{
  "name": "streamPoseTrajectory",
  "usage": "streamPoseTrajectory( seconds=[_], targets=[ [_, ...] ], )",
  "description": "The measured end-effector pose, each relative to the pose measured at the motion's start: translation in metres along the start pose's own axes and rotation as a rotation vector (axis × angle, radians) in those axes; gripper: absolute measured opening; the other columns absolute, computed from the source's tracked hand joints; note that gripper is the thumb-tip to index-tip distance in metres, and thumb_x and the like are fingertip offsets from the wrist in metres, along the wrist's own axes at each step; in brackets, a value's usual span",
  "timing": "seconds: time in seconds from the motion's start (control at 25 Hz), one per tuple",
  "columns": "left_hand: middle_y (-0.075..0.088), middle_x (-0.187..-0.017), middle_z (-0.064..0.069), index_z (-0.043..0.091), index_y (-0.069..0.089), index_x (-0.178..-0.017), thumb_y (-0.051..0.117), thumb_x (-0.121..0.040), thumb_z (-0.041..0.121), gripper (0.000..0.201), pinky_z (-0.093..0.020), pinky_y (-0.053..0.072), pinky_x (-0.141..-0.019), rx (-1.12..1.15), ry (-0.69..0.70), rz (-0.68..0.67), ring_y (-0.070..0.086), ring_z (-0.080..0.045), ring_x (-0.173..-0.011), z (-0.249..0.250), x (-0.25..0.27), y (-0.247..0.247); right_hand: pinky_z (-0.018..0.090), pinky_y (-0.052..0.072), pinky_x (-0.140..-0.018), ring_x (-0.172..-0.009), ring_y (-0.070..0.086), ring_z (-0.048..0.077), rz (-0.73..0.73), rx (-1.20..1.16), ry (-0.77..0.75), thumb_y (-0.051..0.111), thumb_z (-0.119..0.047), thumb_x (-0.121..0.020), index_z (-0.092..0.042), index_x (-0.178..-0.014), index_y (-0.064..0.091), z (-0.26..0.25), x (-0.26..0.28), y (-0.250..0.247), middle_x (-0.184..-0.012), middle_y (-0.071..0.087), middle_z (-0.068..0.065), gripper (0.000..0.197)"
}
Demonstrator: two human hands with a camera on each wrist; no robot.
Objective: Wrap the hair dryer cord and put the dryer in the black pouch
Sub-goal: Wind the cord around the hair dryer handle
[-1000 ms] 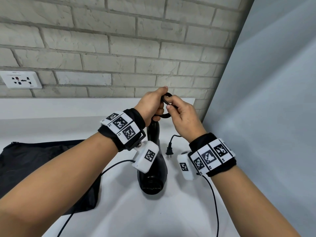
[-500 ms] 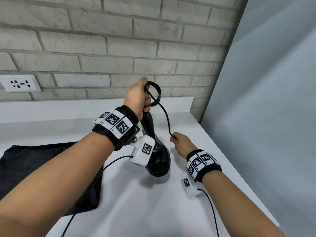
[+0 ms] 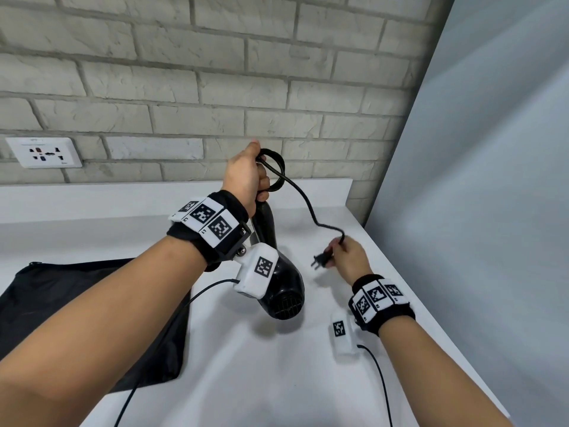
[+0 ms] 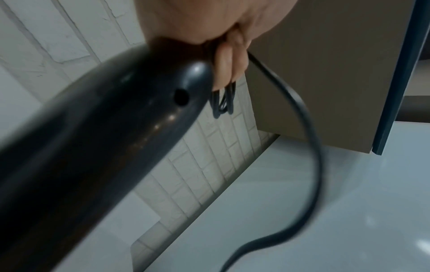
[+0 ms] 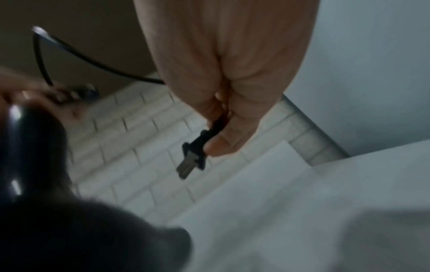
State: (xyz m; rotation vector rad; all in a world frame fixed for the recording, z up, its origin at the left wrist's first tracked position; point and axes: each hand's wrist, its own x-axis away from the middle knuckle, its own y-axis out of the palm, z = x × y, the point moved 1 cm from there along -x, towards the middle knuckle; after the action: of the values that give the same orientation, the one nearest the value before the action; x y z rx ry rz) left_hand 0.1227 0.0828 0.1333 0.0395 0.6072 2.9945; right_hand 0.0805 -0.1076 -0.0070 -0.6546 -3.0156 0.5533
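My left hand [image 3: 249,177] grips the handle of the black hair dryer [image 3: 283,291] together with a few coiled loops of its cord [image 3: 275,169]; the dryer hangs nozzle-down above the counter. In the left wrist view the handle [image 4: 111,132] fills the left side and the loops [image 4: 223,103] stick out under my fingers. A loose stretch of cord [image 3: 308,204] runs down to my right hand [image 3: 345,257], which pinches the plug [image 3: 321,260], its prongs [image 5: 186,168] pointing down. The black pouch [image 3: 77,309] lies flat at the left.
A white counter [image 3: 277,380] meets a brick wall behind, with a wall socket [image 3: 44,152] at the left. A grey panel [image 3: 477,211] stands along the counter's right edge. Thin cables [image 3: 381,383] trail from my wrist cameras across the counter.
My right hand left the coil at the handle, dropped to the lower right along the cord and now pinches the plug. My left hand lifted the dryer and tilted it.
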Motion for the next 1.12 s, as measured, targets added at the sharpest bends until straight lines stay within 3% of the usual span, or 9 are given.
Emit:
streamPoseTrajectory(
  seconds=[0.08, 0.16, 0.24, 0.44, 0.6, 0.76, 0.88, 1.0, 1.12],
  targets=[
    [0.023, -0.032, 0.011, 0.016, 0.038, -0.072, 0.035, -0.098, 0.035, 0.032, -0.010, 0.015, -0.035, -0.018, -0.023, -0.007, 0.018, -0.005, -0.027, -0.007, -0.001, 0.001, 0.016, 0.052, -0.048, -0.059, 0.058, 0.015, 0.108, -0.271, -0.106, 0.035, 0.002, -0.094, -0.015, -0.070, 0.047, -0.037, 0.003, -0.004, -0.071, 0.054, 0.005, 0.032],
    [0.025, -0.031, 0.011, 0.017, 0.036, -0.077, 0.035, -0.098, 0.035, 0.028, -0.009, 0.017, -0.035, -0.037, -0.040, -0.028, 0.020, -0.005, -0.026, -0.015, 0.000, 0.003, 0.019, 0.054, -0.057, -0.065, 0.059, 0.012, 0.110, -0.514, -0.225, 0.035, 0.007, -0.092, -0.014, -0.072, 0.048, -0.076, 0.012, -0.005, -0.075, 0.053, 0.005, 0.032],
    [0.025, -0.032, 0.011, 0.019, 0.033, -0.075, 0.035, -0.098, 0.036, 0.028, -0.009, 0.017, -0.035, -0.044, -0.053, -0.074, 0.020, -0.005, -0.026, -0.022, 0.002, 0.005, 0.018, 0.056, -0.062, -0.071, 0.058, 0.012, 0.094, -0.572, -0.379, 0.042, 0.009, -0.089, -0.014, -0.074, 0.052, -0.108, 0.022, -0.004, -0.080, 0.055, 0.006, 0.029],
    [0.027, -0.037, 0.011, 0.020, 0.031, -0.074, 0.036, -0.098, 0.036, 0.030, -0.012, 0.017, -0.036, -0.108, -0.017, -0.136, 0.021, -0.004, -0.029, -0.030, 0.011, 0.012, 0.021, 0.055, -0.070, -0.068, 0.061, 0.001, 0.142, -0.353, -0.556, 0.054, 0.007, -0.084, -0.021, -0.074, 0.057, -0.122, 0.030, 0.007, -0.077, 0.061, -0.005, 0.029],
    [0.029, -0.037, 0.011, 0.020, 0.030, -0.074, 0.037, -0.098, 0.036, 0.029, -0.012, 0.017, -0.036, -0.129, -0.016, -0.154, 0.022, -0.004, -0.030, -0.029, 0.012, 0.013, 0.021, 0.048, -0.071, -0.073, 0.061, 0.015, 0.264, -0.006, -0.712, 0.057, 0.003, -0.082, -0.003, -0.079, 0.063, -0.107, 0.028, 0.011, -0.077, 0.064, 0.003, 0.009],
    [0.033, -0.038, 0.011, 0.020, 0.033, -0.073, 0.040, -0.097, 0.037, 0.031, -0.013, 0.019, -0.035, -0.177, 0.001, -0.143, 0.025, -0.004, -0.030, -0.033, 0.011, 0.013, 0.030, 0.044, -0.067, -0.073, 0.059, 0.033, 0.294, 0.381, -0.934, 0.050, -0.005, -0.083, 0.001, -0.080, 0.061, -0.103, 0.030, 0.012, -0.075, 0.063, 0.017, 0.013],
    [0.034, -0.038, 0.010, 0.020, 0.035, -0.070, 0.043, -0.096, 0.037, 0.032, -0.014, 0.018, -0.036, -0.202, 0.007, -0.155, 0.026, -0.005, -0.030, -0.040, 0.013, 0.014, 0.039, 0.049, -0.063, -0.076, 0.055, 0.036, 0.235, 0.518, -0.882, 0.048, 0.000, -0.080, 0.001, -0.083, 0.058, -0.103, 0.033, 0.015, -0.079, 0.057, 0.019, 0.010],
    [0.031, -0.038, 0.009, 0.020, 0.037, -0.070, 0.044, -0.096, 0.037, 0.032, -0.014, 0.017, -0.037, -0.202, -0.019, -0.205, 0.023, -0.005, -0.030, -0.044, 0.015, 0.014, 0.044, 0.051, -0.074, -0.084, 0.057, 0.035, 0.158, 0.375, -0.756, 0.048, 0.001, -0.082, -0.002, -0.097, 0.056, -0.105, 0.031, 0.015, -0.090, 0.059, 0.019, 0.018],
    [0.029, -0.039, 0.008, 0.020, 0.037, -0.072, 0.042, -0.097, 0.038, 0.031, -0.012, 0.017, -0.035, -0.201, -0.047, -0.271, 0.022, -0.005, -0.030, -0.042, 0.019, 0.016, 0.026, 0.048, -0.082, -0.089, 0.060, 0.026, 0.087, 0.318, -0.636, 0.052, -0.002, -0.084, -0.008, -0.108, 0.055, -0.099, 0.028, 0.015, -0.097, 0.060, 0.016, 0.025]
  ],
)
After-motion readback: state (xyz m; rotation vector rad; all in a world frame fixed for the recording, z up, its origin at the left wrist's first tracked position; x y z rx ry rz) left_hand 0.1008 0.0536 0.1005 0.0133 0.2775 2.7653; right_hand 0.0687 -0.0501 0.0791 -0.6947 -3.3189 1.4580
